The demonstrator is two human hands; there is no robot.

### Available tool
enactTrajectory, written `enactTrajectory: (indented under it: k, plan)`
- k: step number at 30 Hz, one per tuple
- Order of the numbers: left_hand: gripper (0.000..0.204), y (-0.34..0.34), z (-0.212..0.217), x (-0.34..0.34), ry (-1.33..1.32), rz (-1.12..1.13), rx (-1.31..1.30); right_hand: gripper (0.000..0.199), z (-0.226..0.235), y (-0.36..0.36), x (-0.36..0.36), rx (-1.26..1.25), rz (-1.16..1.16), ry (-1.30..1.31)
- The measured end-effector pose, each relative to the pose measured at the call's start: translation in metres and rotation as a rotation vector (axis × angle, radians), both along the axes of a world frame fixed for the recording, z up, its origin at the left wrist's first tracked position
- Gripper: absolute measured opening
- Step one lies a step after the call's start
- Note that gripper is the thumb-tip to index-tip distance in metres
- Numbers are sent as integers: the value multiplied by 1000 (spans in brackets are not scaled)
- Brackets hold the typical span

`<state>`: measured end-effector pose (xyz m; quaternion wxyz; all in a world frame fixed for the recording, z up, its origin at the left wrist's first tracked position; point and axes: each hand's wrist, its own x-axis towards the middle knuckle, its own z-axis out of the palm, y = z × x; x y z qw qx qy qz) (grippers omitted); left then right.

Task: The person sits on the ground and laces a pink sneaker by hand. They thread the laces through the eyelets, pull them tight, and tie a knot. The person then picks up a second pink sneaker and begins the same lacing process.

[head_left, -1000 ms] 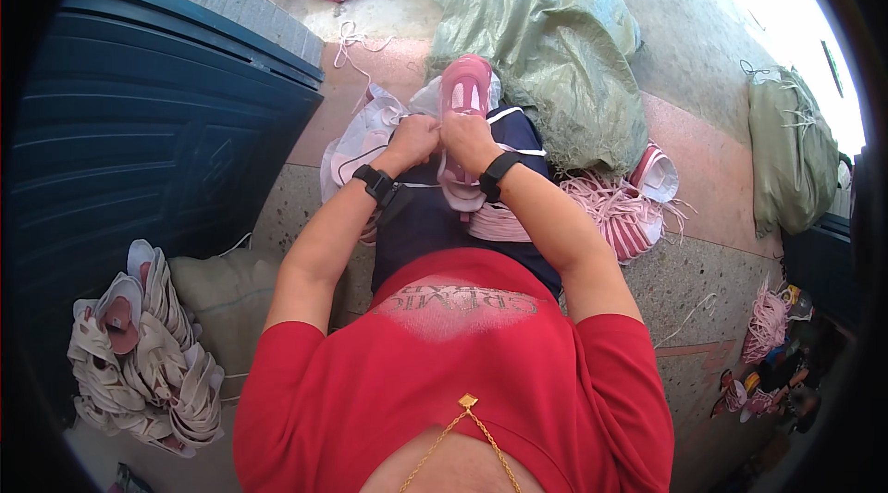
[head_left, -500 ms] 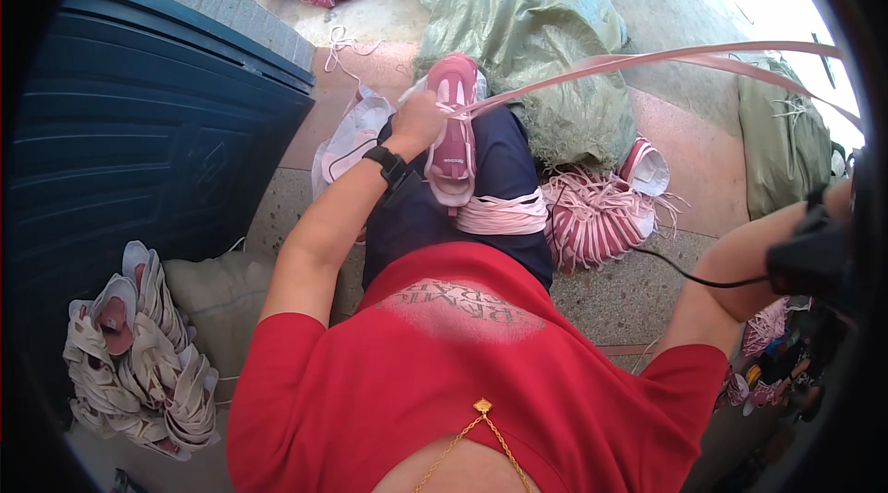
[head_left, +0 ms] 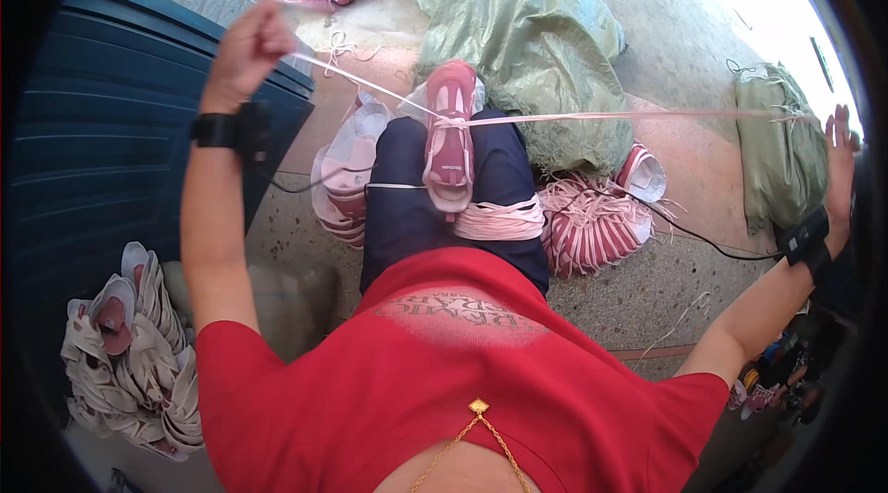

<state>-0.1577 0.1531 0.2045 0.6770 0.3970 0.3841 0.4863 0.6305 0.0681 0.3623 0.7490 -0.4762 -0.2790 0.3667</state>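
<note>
A pink shoe upper (head_left: 450, 155) lies lengthwise between my thighs, its toe toward me. A pale pink shoelace (head_left: 573, 117) crosses its throat and is drawn tight to both sides. Up at the left, my left hand (head_left: 248, 54) is closed in a fist on one end of the lace. Far out at the right edge, my right hand (head_left: 839, 155) has the other end, though its grip is partly lost in blur and shadow. A bundle of pink laces (head_left: 499, 219) is looped over my right thigh.
Laced pink uppers (head_left: 597, 225) are stacked right of my leg, and others (head_left: 342, 178) left. Beige uppers (head_left: 134, 363) lie lower left. A green woven sack (head_left: 527, 40) stands ahead, another sack (head_left: 784, 151) at right. A blue panel (head_left: 120, 123) borders the left side.
My left hand has left the shoe upper and swung up and left, pulling a lace end. My right hand has come forward into view. The slack lace on the right is now taut.
</note>
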Motion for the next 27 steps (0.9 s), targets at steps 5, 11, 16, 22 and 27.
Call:
enactTrajectory:
  k: [5, 11, 16, 22, 27]
  plan:
    - [26, -51, 45, -248, -161, 1086, -42, 18, -177, -40, 126, 39, 72, 616]
    - [27, -44, -71, -169, -39, 458, -469, 21, -325, 8, -169, -391, 588, -460]
    - [19, -49, -161, 27, 7, -24, -719, 20, -369, -25, -380, -288, 1020, -779]
    - [24, -81, -188, 137, 496, -182, -443, 17, -387, -15, -423, -182, 623, -1380]
    - [25, -86, -193, 141, 596, -223, -350, 16, -392, -11, -432, -243, 571, -1429]
